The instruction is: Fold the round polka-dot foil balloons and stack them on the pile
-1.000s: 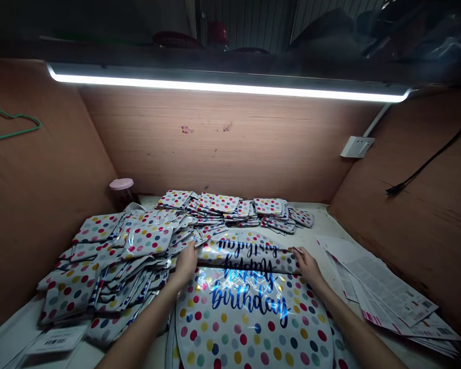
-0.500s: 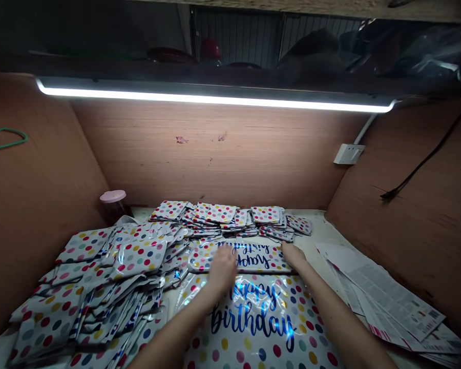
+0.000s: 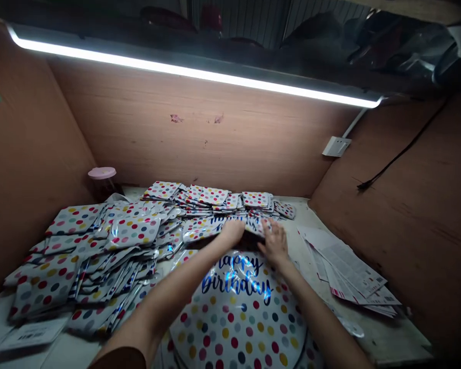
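Observation:
A folded foil balloon (image 3: 202,229), white with coloured dots and blue lettering, lies across the middle of the table. My left hand (image 3: 233,233) is closed on its near edge. At its right end my right hand (image 3: 275,243) grips the fold, fingers over the top and thumb below. The fold's near side is raised a little, with a dark gap under it. Below it, toward me, a flat round foil balloon (image 3: 236,312) reading "happy birthday" is spread out, its upper part hidden by the fold and my hands.
Folded dotted foil packets (image 3: 134,230) heap up at left, and more stacks (image 3: 207,196) line the back. Printed sheets (image 3: 348,266) lie at right. A pink-lidded jar (image 3: 102,174) stands back left. Wooden panels surround the table under a light tube (image 3: 200,75).
My right hand has come in leftward along the folded balloon, and the fold now bends up at its near edge. My head view has tilted and shifted.

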Demonstrator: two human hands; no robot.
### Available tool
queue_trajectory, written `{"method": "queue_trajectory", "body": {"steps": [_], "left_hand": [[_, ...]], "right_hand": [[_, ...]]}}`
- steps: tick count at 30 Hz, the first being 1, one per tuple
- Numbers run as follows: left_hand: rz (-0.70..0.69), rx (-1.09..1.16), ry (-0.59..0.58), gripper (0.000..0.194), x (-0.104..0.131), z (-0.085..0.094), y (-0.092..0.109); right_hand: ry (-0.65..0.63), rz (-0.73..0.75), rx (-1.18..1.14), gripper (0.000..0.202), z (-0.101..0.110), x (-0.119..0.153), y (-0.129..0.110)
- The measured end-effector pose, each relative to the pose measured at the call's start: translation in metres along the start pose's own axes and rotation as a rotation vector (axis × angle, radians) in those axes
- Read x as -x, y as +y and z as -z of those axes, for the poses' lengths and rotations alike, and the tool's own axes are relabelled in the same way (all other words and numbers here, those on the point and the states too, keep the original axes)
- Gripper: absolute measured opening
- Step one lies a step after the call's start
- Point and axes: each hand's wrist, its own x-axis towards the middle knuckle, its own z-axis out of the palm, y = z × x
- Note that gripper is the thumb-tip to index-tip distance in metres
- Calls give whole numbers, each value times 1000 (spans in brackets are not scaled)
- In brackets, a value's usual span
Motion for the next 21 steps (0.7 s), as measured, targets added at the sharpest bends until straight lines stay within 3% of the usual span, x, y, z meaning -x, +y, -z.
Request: {"method": "queue_trajectory", "body": {"steps": [2, 5, 7, 9, 11, 13, 16, 18, 19, 21], "left_hand": [[-42, -29, 61, 22, -2, 40, -9], [-171, -111, 211, 25, 6, 94, -25], [-367, -182, 408, 25, 23, 117, -32], [-590, -219, 612, 23, 48, 118, -33], [-719, -206, 735, 21, 80, 91, -28], [-738, -182, 758, 22, 114, 39, -20], [-692, -118, 626, 24, 160, -59, -13], [-712, -33, 501, 22, 182, -109, -17], [-742, 11, 418, 21, 190, -124, -22], [-788, 102, 233, 23, 200, -135, -33]], "right_hand": [[248, -30, -2, 63, 26, -10, 7], [562, 78, -4, 25, 90, -13, 14], [653, 229, 11, 12, 140, 4, 9], [610, 355, 55, 15, 180, 37, -8], [493, 409, 80, 19, 197, 81, -36], [357, 432, 44, 20, 189, 128, -66], [240, 486, -149, 21, 149, 180, -96], [15, 551, -365, 29, 122, 193, -97], [-105, 556, -463, 32, 111, 193, -92], [-281, 538, -593, 32, 92, 185, -76]]}}
